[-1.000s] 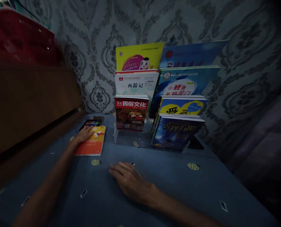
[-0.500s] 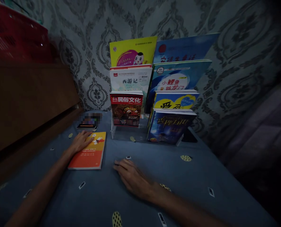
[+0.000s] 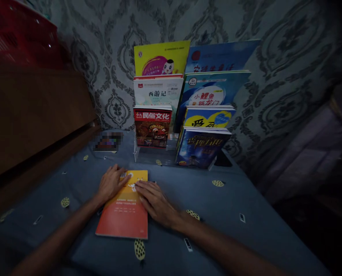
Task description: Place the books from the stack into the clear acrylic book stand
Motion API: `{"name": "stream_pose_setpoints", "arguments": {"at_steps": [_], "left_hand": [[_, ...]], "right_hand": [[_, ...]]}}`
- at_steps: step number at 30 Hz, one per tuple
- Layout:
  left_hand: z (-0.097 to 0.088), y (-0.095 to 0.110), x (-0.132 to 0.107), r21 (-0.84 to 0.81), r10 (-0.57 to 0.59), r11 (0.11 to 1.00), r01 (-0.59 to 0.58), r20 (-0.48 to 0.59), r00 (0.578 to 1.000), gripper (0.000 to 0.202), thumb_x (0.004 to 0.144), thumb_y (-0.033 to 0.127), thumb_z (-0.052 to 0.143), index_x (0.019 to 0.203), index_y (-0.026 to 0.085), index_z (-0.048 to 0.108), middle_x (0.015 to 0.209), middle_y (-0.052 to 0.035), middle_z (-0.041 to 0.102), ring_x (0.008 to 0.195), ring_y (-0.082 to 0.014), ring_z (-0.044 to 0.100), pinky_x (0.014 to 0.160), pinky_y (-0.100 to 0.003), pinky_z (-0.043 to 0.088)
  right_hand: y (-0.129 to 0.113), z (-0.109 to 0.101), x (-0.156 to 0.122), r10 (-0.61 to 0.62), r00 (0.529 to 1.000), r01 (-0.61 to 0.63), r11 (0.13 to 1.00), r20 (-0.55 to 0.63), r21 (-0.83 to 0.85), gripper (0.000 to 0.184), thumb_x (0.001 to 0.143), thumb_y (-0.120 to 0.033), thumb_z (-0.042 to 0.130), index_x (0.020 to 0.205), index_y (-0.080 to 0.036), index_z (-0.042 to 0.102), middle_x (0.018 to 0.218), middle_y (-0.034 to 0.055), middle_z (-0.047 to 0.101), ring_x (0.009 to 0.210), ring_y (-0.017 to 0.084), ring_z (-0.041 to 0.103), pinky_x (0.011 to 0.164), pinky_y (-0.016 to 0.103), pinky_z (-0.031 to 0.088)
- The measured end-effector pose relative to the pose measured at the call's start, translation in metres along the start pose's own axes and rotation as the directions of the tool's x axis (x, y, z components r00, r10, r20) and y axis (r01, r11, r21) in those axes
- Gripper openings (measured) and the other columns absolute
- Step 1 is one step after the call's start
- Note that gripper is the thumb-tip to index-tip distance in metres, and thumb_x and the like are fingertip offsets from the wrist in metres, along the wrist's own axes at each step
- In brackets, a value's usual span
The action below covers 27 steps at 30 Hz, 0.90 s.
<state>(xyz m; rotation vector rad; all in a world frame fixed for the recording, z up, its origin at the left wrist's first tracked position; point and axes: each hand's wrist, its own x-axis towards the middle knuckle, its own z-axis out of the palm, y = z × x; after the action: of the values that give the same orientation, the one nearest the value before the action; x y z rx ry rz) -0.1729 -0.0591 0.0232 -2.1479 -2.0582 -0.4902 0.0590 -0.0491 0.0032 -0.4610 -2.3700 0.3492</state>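
An orange and yellow book (image 3: 124, 214) lies flat on the blue patterned cloth in front of me, its cover facing up. My left hand (image 3: 111, 182) grips its upper left edge, with the thumb across the cover and the other fingers along the far side. From the right, my right hand (image 3: 156, 201) closes over the upper right edge, its fingertips on the yellow part near a small white figure. The underside of the right hand is hidden.
A clear acrylic rack (image 3: 156, 157) holds two columns of books, a red one (image 3: 152, 128) and a dark blue one (image 3: 204, 149) at the front. A blurred-out item (image 3: 108, 142) lies back left. A brown wooden cabinet (image 3: 38, 115) borders the left, with a red basket (image 3: 21, 34) above.
The book has slid right and toward me under my left hand. My right hand has come from the bare cloth onto the book's right edge. The view has shifted slightly.
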Motion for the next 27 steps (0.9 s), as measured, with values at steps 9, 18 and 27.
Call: {"name": "stream_pose_setpoints", "arguments": {"at_steps": [9, 18, 27], "left_hand": [[-0.002, 0.058, 0.002, 0.101, 0.044, 0.993, -0.054, 0.099, 0.994, 0.032, 0.100, 0.035, 0.046, 0.086, 0.020, 0.071, 0.094, -0.0090, 0.068, 0.091, -0.0243, 0.065, 0.077, -0.032, 0.046], [0.007, 0.049, 0.001, 0.006, 0.054, 0.999, -0.054, 0.020, 0.998, 0.028, 0.097, 0.032, 0.046, 0.090, 0.022, 0.070, 0.094, -0.0092, 0.068, 0.093, -0.0262, 0.063, 0.088, -0.038, 0.048], [0.021, 0.036, 0.003, -0.220, 0.047, 0.975, -0.042, 0.017, 0.999, 0.028, 0.095, 0.031, 0.045, 0.092, 0.021, 0.071, 0.095, -0.0088, 0.071, 0.103, -0.0272, 0.062, 0.100, -0.042, 0.045]], "right_hand": [[-0.010, -0.008, -0.003, 0.008, 0.994, -0.008, 1.000, 0.104, 0.002, 0.034, 0.094, -0.017, 0.050, 0.125, -0.013, 0.065, 0.127, 0.0147, 0.068, 0.128, 0.022, 0.058, 0.112, 0.042, 0.044], [-0.003, -0.030, -0.022, 0.248, 0.945, -0.232, 0.968, 0.212, -0.099, 0.047, 0.098, -0.025, 0.045, 0.141, -0.008, 0.051, 0.148, 0.0207, 0.049, 0.143, 0.027, 0.040, 0.118, 0.053, 0.034], [-0.019, -0.050, -0.044, 0.354, 0.848, -0.351, 0.933, 0.395, -0.084, 0.080, 0.093, -0.058, 0.054, 0.153, -0.010, 0.033, 0.162, 0.0228, 0.018, 0.151, 0.035, 0.012, 0.120, 0.056, 0.025]]}}
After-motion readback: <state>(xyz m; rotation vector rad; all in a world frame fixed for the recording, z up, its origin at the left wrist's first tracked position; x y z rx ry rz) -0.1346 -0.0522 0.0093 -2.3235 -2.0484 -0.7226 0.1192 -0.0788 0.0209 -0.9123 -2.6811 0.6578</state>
